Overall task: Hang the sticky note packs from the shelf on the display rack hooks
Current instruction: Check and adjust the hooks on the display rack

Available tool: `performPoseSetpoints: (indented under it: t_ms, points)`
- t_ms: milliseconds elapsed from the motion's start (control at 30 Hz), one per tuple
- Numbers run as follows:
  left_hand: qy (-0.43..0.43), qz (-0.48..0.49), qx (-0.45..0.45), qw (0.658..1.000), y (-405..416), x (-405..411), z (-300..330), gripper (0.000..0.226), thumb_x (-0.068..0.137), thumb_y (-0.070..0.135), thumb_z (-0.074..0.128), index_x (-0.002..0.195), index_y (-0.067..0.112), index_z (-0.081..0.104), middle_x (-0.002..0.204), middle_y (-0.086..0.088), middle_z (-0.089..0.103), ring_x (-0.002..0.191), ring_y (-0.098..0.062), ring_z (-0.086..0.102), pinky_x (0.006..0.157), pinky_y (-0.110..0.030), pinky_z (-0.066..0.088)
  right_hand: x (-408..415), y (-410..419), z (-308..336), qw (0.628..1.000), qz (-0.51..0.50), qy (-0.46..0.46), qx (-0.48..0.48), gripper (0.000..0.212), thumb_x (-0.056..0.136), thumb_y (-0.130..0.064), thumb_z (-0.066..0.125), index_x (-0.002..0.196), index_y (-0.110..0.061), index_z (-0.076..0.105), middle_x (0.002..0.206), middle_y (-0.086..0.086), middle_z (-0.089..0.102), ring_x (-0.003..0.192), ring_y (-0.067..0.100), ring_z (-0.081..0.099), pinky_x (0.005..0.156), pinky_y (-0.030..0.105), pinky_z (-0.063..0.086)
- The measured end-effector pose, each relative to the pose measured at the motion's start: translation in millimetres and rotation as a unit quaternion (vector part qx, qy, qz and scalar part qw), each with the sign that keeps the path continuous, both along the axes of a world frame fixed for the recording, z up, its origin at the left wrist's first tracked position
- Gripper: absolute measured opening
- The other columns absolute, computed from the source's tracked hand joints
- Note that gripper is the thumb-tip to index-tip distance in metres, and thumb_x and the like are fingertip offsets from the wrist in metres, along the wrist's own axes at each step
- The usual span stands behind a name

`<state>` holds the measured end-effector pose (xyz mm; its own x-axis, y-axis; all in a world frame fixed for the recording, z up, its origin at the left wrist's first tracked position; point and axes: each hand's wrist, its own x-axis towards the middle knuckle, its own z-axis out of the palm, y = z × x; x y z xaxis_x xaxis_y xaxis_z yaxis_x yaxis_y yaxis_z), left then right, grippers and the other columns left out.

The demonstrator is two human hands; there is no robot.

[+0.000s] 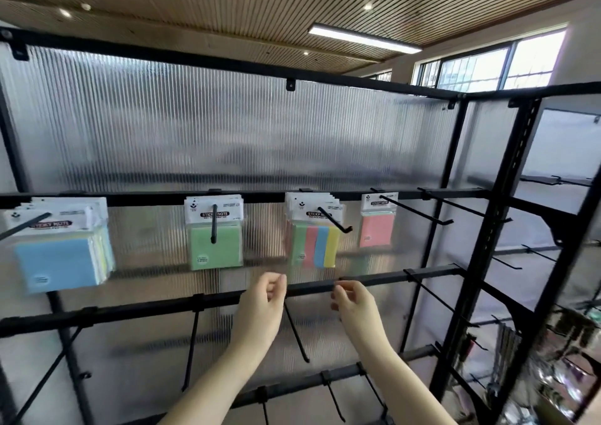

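Four groups of sticky note packs hang on the top rail of the black display rack (374, 279): a thick blue bunch (58, 262) at the left, a green pack (216, 249), striped multicolour packs (315, 245), and a single pink pack (377, 226). My left hand (263, 297) and my right hand (353, 301) are raised side by side at the second rail, just below the striped packs. The fingers of both hands are loosely curled and I see nothing in them. My right fingertips are at the rail. A bare hook (296, 333) points down between my hands.
Bare hooks (432, 210) stick out toward me on the right end of the top rail and on the lower rails. A ribbed translucent panel (227, 131) backs the rack. A black upright (487, 229) separates a second rack at the right with more hooks.
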<state>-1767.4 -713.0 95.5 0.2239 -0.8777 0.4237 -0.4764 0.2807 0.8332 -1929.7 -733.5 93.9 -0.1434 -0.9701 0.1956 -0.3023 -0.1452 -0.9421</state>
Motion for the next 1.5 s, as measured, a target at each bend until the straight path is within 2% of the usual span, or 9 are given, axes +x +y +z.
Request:
performPoseSetpoints:
  t_ms: [200, 367, 533, 667, 800, 967, 1100, 1233, 1500]
  points:
    - [-0.034, 0.011, 0.002, 0.999, 43.9, 13.7, -14.6, 0.017, 0.097, 0.036, 0.045, 0.092, 0.029, 0.060, 0.085, 0.015, 0.066, 0.084, 0.000, 0.060, 0.065, -0.007, 0.041, 31.5, 49.2, -2.3, 0.998, 0.027, -0.008, -0.059, 0.015, 0.097, -0.016, 0.049, 0.094, -0.025, 0.060, 0.090, -0.007, 0.067, 0.084, 0.013, 0.064, 0.074, 0.028, 0.051]
    - [-0.056, 0.025, 0.013, 0.998, 77.6, 46.6, -14.5, 0.024, 0.095, 0.045, 0.040, 0.084, 0.034, 0.058, 0.079, 0.014, 0.067, 0.079, 0.001, 0.062, 0.072, -0.027, 0.050, 73.7, 81.1, -2.4, 0.991, 0.102, 0.008, -0.083, 0.016, 0.097, -0.014, 0.049, 0.092, -0.024, 0.061, 0.086, -0.011, 0.066, 0.079, -0.001, 0.061, 0.068, 0.012, 0.047]
    - [-0.085, 0.068, 0.007, 0.994, 111.9, 98.5, -10.1, 0.017, 0.096, 0.037, 0.045, 0.083, 0.036, 0.056, 0.076, 0.018, 0.064, 0.077, 0.013, 0.056, 0.060, -0.005, 0.041, 132.4, 102.9, -6.2, 0.981, 0.164, 0.041, -0.091, 0.015, 0.097, -0.015, 0.050, 0.092, -0.023, 0.062, 0.085, -0.009, 0.066, 0.076, 0.001, 0.059, 0.066, 0.012, 0.046]
    - [-0.096, 0.084, 0.020, 0.992, 146.3, 148.4, -12.6, 0.015, 0.097, 0.030, 0.049, 0.097, 0.025, 0.063, 0.084, 0.015, 0.065, 0.081, 0.001, 0.061, 0.070, -0.019, 0.049, 185.4, 127.1, -9.4, 0.976, 0.185, 0.034, -0.107, 0.016, 0.095, -0.012, 0.051, 0.086, -0.020, 0.061, 0.077, -0.006, 0.064, 0.067, 0.005, 0.055, 0.061, 0.015, 0.043]
    - [-0.096, 0.088, 0.023, 0.991, 192.2, 201.4, -12.5, 0.011, 0.097, 0.026, 0.051, 0.096, 0.025, 0.062, 0.082, 0.013, 0.067, 0.077, 0.002, 0.062, 0.067, -0.014, 0.046, 243.2, 164.2, -13.6, 0.972, 0.190, 0.021, -0.140, 0.013, 0.095, -0.008, 0.051, 0.086, -0.008, 0.060, 0.076, -0.002, 0.064, 0.071, 0.011, 0.057, 0.067, 0.024, 0.046]
    - [-0.107, 0.138, 0.013, 0.985, 252.5, 270.7, -10.9, 0.013, 0.093, 0.025, 0.057, 0.085, 0.035, 0.059, 0.072, 0.017, 0.065, 0.072, 0.005, 0.061, 0.062, -0.009, 0.042, 313.2, 218.5, -13.7, 0.955, 0.235, 0.028, -0.181, 0.017, 0.096, -0.011, 0.051, 0.085, -0.020, 0.061, 0.076, -0.009, 0.063, 0.071, 0.006, 0.059, 0.064, 0.021, 0.047]
    - [-0.089, 0.175, 0.052, 0.979, 295.4, 334.2, -19.1, 0.012, 0.093, 0.024, 0.058, 0.085, 0.032, 0.062, 0.071, 0.017, 0.065, 0.071, -0.002, 0.062, 0.071, -0.030, 0.052, 373.5, 254.0, -19.7, 0.935, 0.281, 0.045, -0.210, 0.014, 0.095, -0.013, 0.052, 0.091, -0.022, 0.061, 0.082, -0.012, 0.062, 0.072, 0.005, 0.056, 0.064, 0.023, 0.045]
    - [-0.090, 0.218, 0.064, 0.970, 334.6, 396.9, -26.5, 0.023, 0.091, 0.014, 0.060, 0.084, 0.035, 0.058, 0.082, 0.017, 0.066, 0.079, 0.000, 0.063, 0.076, -0.025, 0.052, 434.6, 282.2, -21.6, 0.914, 0.335, 0.058, -0.222, 0.014, 0.096, -0.013, 0.051, 0.094, -0.025, 0.059, 0.087, -0.013, 0.061, 0.075, 0.004, 0.055, 0.066, 0.026, 0.046]
    - [-0.081, 0.304, 0.125, 0.941, 392.1, 493.4, -44.1, 0.013, 0.091, 0.010, 0.057, 0.101, 0.014, 0.065, 0.093, 0.000, 0.069, 0.087, -0.016, 0.066, 0.080, -0.038, 0.052, 546.8, 303.6, -31.4, 0.883, 0.420, 0.095, -0.185, 0.012, 0.097, -0.016, 0.050, 0.101, -0.017, 0.061, 0.096, -0.005, 0.060, 0.086, 0.005, 0.055, 0.074, 0.022, 0.046]
